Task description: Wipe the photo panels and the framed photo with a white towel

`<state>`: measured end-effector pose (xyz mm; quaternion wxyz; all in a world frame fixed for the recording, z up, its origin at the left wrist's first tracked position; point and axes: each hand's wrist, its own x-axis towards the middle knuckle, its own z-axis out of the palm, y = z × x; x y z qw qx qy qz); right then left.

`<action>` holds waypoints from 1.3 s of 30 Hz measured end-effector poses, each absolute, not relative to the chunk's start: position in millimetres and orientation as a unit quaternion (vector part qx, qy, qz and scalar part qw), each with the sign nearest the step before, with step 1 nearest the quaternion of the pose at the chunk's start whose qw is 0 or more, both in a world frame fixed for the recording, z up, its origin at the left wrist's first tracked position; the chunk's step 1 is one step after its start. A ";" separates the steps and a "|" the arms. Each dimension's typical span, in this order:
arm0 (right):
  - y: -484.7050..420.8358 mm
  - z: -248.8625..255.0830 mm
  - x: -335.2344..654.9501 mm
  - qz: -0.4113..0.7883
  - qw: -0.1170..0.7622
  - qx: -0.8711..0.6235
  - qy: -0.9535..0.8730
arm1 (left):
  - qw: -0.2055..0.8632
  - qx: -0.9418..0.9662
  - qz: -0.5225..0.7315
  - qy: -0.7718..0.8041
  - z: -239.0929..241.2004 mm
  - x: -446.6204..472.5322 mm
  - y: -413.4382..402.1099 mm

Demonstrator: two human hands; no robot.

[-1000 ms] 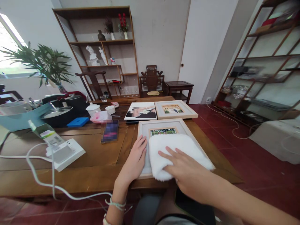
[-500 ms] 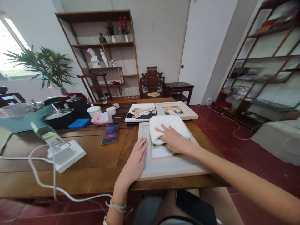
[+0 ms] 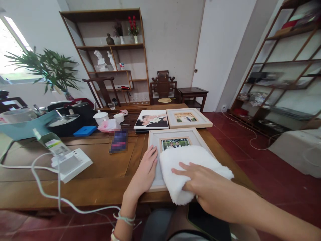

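Note:
A picture frame (image 3: 154, 137) with a pale wooden edge and grey mat lies flat near the table's front edge. Its photo (image 3: 167, 144) shows only at the top. Over the lower part of the frame spreads a folded, fluffy white cloth (image 3: 173, 164), hanging past the front and right edges. My right hand (image 3: 198, 179) grips this cloth from above, with some fingers stretched over it and others tucked into its fold. Along the frame's left edge rests my left hand (image 3: 146, 169), fingers stretched out flat.
Behind lie another framed picture (image 3: 173, 123) and a white photo panel (image 3: 139, 124). To the left are a phone (image 3: 119, 141), an open white box (image 3: 77, 164) with a white cable (image 3: 37, 184), a blue box (image 3: 84, 131) and a pan (image 3: 62, 124). A dark phone (image 3: 208, 222) lies on my lap.
My right hand has drawn the cloth down the frame toward me, from its upper part to its front edge. The top of the photo is now uncovered. My left hand has stayed put.

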<state>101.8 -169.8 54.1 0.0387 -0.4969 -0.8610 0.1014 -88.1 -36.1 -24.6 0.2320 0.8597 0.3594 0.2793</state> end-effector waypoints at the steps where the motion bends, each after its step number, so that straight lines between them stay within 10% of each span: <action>1: -169.3 51.8 103.5 0.105 0.046 -0.500 -0.858 | 0.232 0.860 0.280 0.358 -24.5 -88.1 -36.0; 16: -74.3 33.9 101.4 0.001 0.039 -0.560 -0.828 | 0.245 0.846 0.300 0.367 -23.6 -87.8 -36.7; 39: -190.0 30.5 161.1 0.000 0.065 -0.599 -0.798 | 0.244 0.839 0.321 0.365 -20.1 -86.1 -39.8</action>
